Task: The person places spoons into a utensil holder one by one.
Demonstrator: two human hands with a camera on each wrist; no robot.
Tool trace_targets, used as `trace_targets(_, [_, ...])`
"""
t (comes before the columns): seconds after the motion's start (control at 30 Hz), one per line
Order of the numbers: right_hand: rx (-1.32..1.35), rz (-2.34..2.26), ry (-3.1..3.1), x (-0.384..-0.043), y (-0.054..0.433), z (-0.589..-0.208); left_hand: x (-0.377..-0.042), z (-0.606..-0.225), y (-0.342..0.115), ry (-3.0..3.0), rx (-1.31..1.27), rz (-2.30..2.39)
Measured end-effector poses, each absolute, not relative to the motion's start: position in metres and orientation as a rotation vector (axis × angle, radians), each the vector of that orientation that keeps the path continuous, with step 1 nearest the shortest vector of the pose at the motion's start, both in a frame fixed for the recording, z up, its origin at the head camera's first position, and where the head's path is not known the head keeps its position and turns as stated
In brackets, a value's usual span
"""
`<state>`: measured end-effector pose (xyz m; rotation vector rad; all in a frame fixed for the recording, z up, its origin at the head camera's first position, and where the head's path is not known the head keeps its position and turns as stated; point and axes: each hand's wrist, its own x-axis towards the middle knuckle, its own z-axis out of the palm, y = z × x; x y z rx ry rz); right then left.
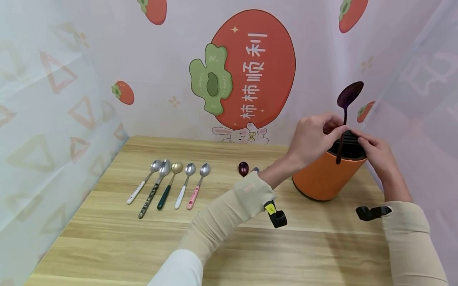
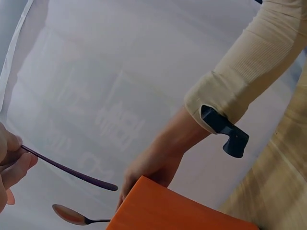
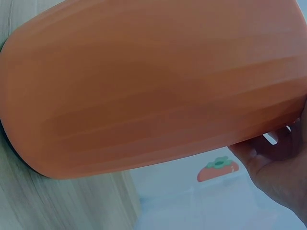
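Observation:
My left hand [image 1: 316, 133] pinches a dark purple spoon [image 1: 350, 94] by its handle, bowl up, with the handle's end overlapping the rim of an orange utensil holder [image 1: 318, 178]. In the left wrist view, the held spoon's handle [image 2: 72, 171] points toward the holder. Another spoon [image 2: 71, 214] shows beside it there, its neck running behind the holder's edge. My right hand [image 1: 381, 155] grips the holder's rim at the right. The right wrist view shows that hand's fingers at the holder's upper end, with the orange wall [image 3: 144, 96] filling most of the picture.
Several spoons lie in a row at the left of the wooden table [image 1: 118, 246], among them a pink-handled spoon [image 1: 193, 196] and a green-handled spoon [image 1: 164, 198]. A dark red spoon bowl [image 1: 243, 169] lies mid-table, near my left forearm. Printed cloth walls stand behind and at both sides.

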<state>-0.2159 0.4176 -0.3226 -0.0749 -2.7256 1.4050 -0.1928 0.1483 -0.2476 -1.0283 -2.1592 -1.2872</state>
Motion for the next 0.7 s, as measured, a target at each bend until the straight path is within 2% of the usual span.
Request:
trace_targets(0.27, [-0.062, 1.404, -2.722, -0.215, 0.419, -0.323, -0.204, -0.242, 0.161, -2.149, -1.007, -1.220])
trace_targets(0.7, [-0.008, 1.348, -2.688, -0.215, 0.416, -0.324, -0.218, -0.255, 0.190, -2.286, -0.967, -1.101])
